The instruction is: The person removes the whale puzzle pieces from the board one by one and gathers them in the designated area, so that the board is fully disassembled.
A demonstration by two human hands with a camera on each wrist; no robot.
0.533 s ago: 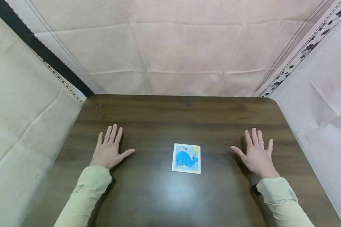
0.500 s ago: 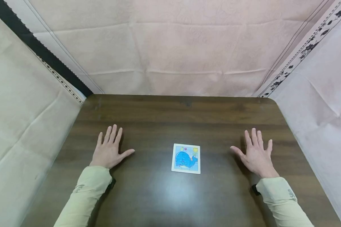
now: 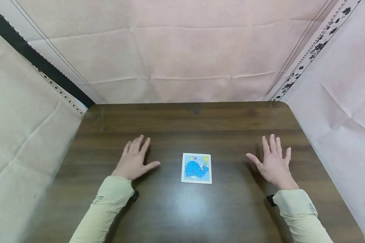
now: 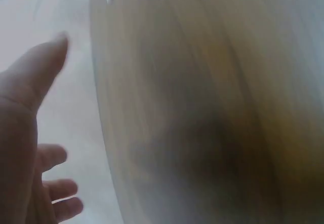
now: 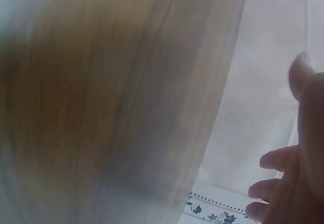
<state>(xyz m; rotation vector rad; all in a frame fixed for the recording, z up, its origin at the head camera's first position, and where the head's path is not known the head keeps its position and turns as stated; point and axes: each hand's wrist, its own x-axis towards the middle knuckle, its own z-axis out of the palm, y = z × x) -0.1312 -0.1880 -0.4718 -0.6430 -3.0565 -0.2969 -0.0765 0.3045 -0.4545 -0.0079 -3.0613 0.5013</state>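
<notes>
- Space has narrowed between the left hand (image 3: pixel 132 162) and the whale puzzle (image 3: pixel 196 168), while the right hand (image 3: pixel 275 167) stays put; work there looks barely begun
- Hands apart, fingers (image 3: pixel 272 145) extended, gripping nothing; whale puzzle flat between them
- Table (image 3: pixel 194 135) runs well past it either side, pale cloth (image 3: pixel 182 64) beyond the far edge

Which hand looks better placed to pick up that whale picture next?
Probably the left hand: its thumb points toward the whale picture, with a smaller gap than the right hand leaves. Neither hand holds anything.
</notes>
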